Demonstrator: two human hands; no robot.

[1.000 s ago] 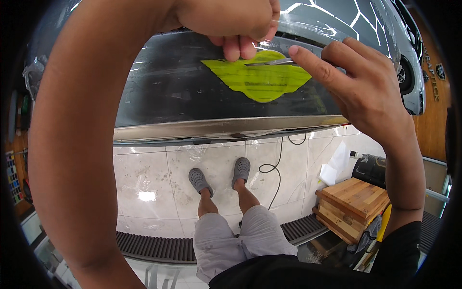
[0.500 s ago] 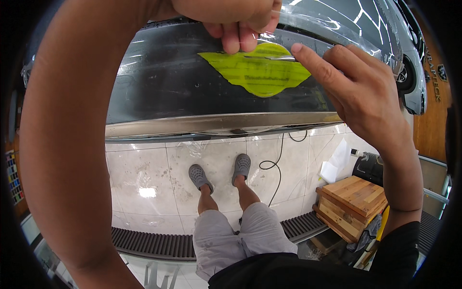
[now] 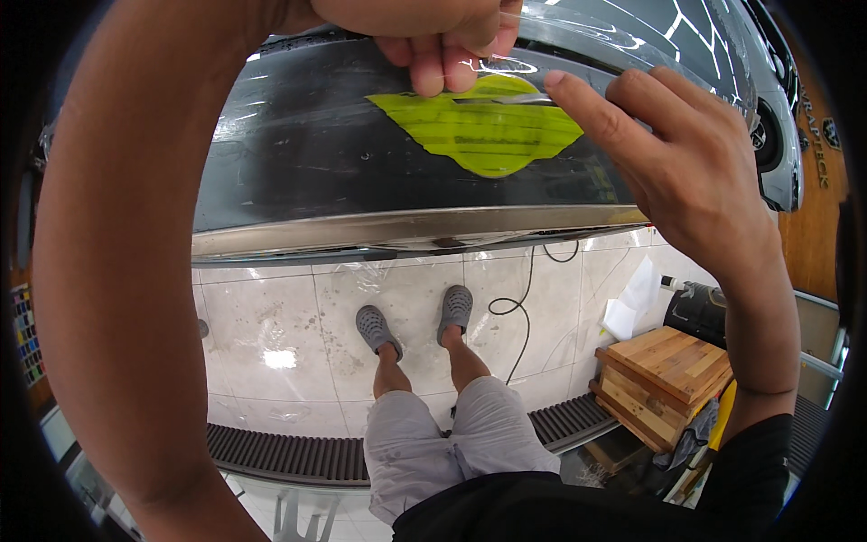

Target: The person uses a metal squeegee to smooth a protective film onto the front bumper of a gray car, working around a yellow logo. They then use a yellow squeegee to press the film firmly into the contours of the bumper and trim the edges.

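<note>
While the right hand [image 3: 682, 149] grips a thin metal blade [image 3: 519, 98], with its index finger stretched toward the tool, the left hand [image 3: 433, 32] bends its fingertips down near the far edge of the dark car panel [image 3: 316, 135]. These fingertips stand close together beside glossy clear film [image 3: 506, 65], but whether they pinch it one cannot tell.

Under the blade lies a yellow-green sheet [image 3: 497, 135], right of the middle of the surface, between its far edge and the metallic trim strip [image 3: 406, 226] along its near edge. The step in hand appears to be careful blade work on the film, with the sheet perhaps serving as a guard below. The next move probably calls for a low, steady blade and a light left hand.

The left thumb is out of sight, and the blade's handle is covered by the right hand. The left forearm [image 3: 117, 271] hides the left end of the surface. Because the film is transparent, its border is hard to follow; whether the blade touches it is unclear.
</note>
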